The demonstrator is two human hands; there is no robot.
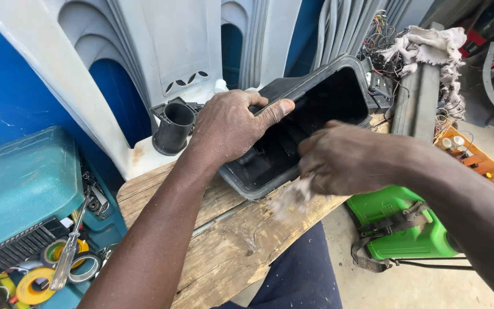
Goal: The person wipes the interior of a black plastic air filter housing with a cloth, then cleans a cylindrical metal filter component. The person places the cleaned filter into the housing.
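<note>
A black plastic housing [338, 91], open like a deep tray, lies tilted on a worn wooden board [224, 252]. My left hand [230, 123] grips its near left rim, thumb stretched along the edge. My right hand [344, 160] is closed on a pale rag [290, 200], blurred with motion, at the housing's lower front edge. A black round duct [174, 129] sticks out from the housing's left end.
A teal toolbox [24, 183] at the left holds tape rolls [35, 286] and a screwdriver [67, 257]. Grey moulded panels [161, 51] stand behind. Tangled wires and rags [424, 51] lie at the back right. A green container [401, 229] sits on the floor.
</note>
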